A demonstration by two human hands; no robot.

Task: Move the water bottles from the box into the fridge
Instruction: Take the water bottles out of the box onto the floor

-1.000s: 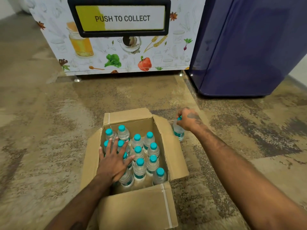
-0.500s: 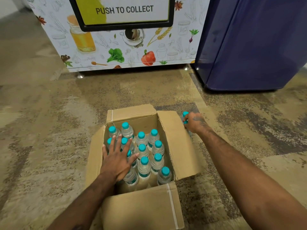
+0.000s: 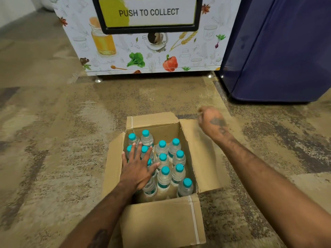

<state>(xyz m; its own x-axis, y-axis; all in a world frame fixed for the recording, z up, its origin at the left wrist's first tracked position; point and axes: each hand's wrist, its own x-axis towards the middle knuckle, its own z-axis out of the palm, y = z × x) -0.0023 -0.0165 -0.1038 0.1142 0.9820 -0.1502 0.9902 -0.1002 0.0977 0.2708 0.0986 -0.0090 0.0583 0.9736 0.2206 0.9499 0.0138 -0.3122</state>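
Bottles (image 3: 163,178) stand upright in the box (image 3: 161,221), touching the flat, released left grip (image 3: 138,169). The farther right grip (image 3: 211,120) is too blurry to tell.

Both our arms show bare up to the picture's edge. Our right hand (image 3: 212,120) carries a dark tattoo (image 3: 217,121) on its back, with fainter dark marks trailing along the right forearm (image 3: 250,158). Our left forearm (image 3: 107,212) bears a dark ink patch (image 3: 100,238) low down; the left hand (image 3: 138,169) has short pale nails.
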